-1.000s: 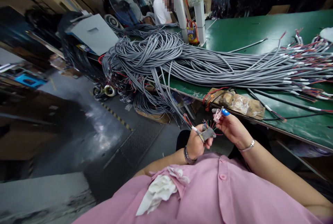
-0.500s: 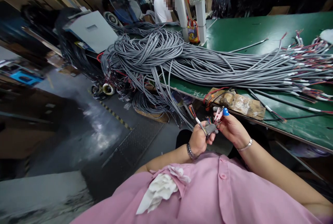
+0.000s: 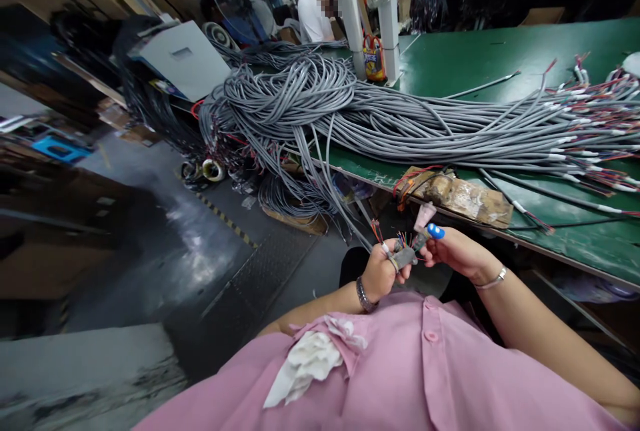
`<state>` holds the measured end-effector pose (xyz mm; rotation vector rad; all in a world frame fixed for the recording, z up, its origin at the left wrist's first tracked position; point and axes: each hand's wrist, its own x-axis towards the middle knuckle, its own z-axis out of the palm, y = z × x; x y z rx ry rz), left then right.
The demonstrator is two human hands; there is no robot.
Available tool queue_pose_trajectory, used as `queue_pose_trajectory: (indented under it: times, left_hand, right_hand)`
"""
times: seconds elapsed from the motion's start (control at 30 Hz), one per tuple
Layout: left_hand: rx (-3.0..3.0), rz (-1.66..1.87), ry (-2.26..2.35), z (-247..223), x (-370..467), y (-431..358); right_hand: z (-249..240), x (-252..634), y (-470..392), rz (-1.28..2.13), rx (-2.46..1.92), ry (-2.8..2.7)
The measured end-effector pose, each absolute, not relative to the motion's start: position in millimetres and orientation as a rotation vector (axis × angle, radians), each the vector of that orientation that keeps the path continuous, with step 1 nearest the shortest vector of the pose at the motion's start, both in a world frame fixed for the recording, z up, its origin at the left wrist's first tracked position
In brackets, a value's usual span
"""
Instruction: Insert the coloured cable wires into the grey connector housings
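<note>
My left hand (image 3: 379,274) is closed round a grey cable (image 3: 384,248) at its stripped end. Fanned coloured wires (image 3: 404,239) stick up at its grey-wrapped thumb (image 3: 404,257), and an orange-red wire bunch (image 3: 376,227) rises beside them. Close on the right is my right hand (image 3: 457,251), its fingers bent together at the wire tips. A blue finger cover (image 3: 436,231) sits on one of its digits. A pale pink piece (image 3: 425,216), perhaps a finger wrapping, points up from there. What the right fingertips pinch is too small to make out.
Many grey cables (image 3: 400,114) lie along the green table (image 3: 460,64), their bared ends at the right. A taped cardboard block (image 3: 465,197) sits at the front edge. White posts (image 3: 353,14) stand behind. A co-worker in white (image 3: 314,16) sits farther back.
My right hand has shifted slightly right and down, and its wrist has turned. The pale pink piece now points up, apart from the blue cover. My left hand keeps its hold.
</note>
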<state>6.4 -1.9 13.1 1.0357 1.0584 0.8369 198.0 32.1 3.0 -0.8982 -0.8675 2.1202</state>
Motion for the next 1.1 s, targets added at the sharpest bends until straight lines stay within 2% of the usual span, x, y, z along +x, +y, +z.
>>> queue_pose_trajectory:
  times: [0.27,0.47,0.6,0.77,1.1]
  left_hand:
    - [1.178,0.703,1.021,7.8,7.1,-3.7]
    - [1.224,0.466,0.945,10.0,10.2,-1.8]
    - [1.144,0.567,0.997,10.3,8.0,1.0]
    - [1.094,0.781,1.055,5.4,6.9,3.0]
    - [1.171,0.722,0.957,4.2,0.8,4.0]
  right_hand:
    - [16.0,198.9,31.7,1.95,-0.972,-1.197]
    - [18.7,189.4,28.5,1.867,-0.938,-1.454]
    - [13.7,190.5,25.9,1.738,-1.019,-1.327]
    - [2.1,193.0,17.6,1.885,-1.075,-1.074]
    - [8.0,172.6,10.0,1.745,-1.019,-1.129]
